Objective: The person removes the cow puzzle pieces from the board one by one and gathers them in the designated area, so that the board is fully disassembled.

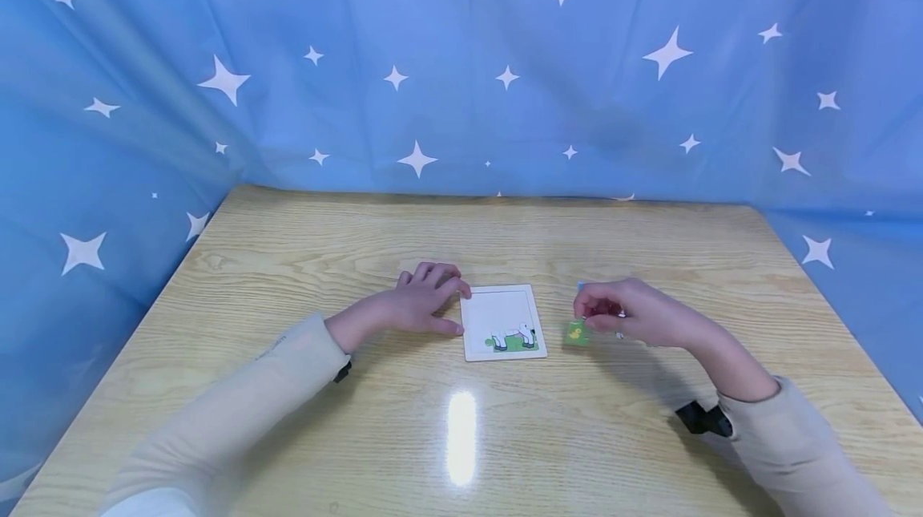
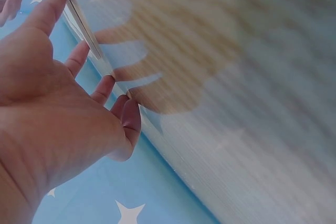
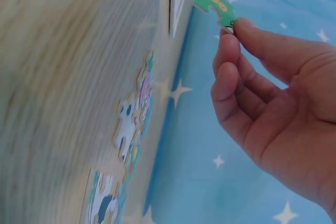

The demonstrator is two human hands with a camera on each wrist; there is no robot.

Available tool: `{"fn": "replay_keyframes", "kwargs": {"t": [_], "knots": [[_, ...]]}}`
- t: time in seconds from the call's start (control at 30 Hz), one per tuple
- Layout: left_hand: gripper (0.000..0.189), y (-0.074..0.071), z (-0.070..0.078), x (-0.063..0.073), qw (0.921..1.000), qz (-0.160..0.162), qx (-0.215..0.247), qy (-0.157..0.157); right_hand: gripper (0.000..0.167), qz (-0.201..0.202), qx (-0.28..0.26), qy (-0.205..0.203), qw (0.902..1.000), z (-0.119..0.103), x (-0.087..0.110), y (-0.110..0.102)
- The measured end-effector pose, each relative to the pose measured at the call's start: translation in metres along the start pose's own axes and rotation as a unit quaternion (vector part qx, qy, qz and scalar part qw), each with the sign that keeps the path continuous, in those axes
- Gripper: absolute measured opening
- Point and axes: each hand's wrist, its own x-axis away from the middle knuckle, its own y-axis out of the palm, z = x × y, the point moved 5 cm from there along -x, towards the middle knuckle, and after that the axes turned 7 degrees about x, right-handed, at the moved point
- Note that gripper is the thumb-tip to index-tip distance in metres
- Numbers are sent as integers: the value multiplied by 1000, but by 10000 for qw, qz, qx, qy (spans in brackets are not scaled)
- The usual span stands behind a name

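A green jigsaw puzzle piece (image 3: 214,4) with a yellow duck is pinched between thumb and fingers of my right hand (image 1: 630,313), lifted off the table in the right wrist view. My left hand (image 1: 425,300) has its fingers spread, thumb and index fingertip touching the left edge of a white puzzle tray (image 1: 501,304). Along the tray's bottom lie joined pieces (image 1: 515,338) showing green grass and white animal legs. Loose puzzle pieces (image 3: 126,127) lie on the table below the right hand; in the head view that hand mostly hides them.
The wooden table (image 1: 346,244) ends at the back against a blue curtain (image 1: 346,36) with white stars. A bright reflection lies on the tabletop in front of the tray.
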Motion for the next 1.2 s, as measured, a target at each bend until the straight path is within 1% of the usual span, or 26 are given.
{"fn": "replay_keyframes", "kwargs": {"t": [0.2, 0.4, 0.63, 0.83, 1.2], "knots": [[54, 0, 0, -1, 10000, 0, -54, -34, 15, -154, 8, 372, 9992, 9, 3, -1], [56, -2, 0, -1, 10000, -13, -41, -77, 14, -184, 16, 469, 9987, 17, 5, 0], [55, -3, 2, 2, 10000, -25, 9, -78, 12, -302, -96, 801, 9963, 25, 4, 4], [55, -2, -1, 0, 10000, -10, -22, -66, 11, -360, -88, 899, 9953, 29, 3, 7], [55, -1, 1, 0, 10000, -10, -55, -29, 10, -535, -109, 1057, 9929, 34, 3, 11]]}}
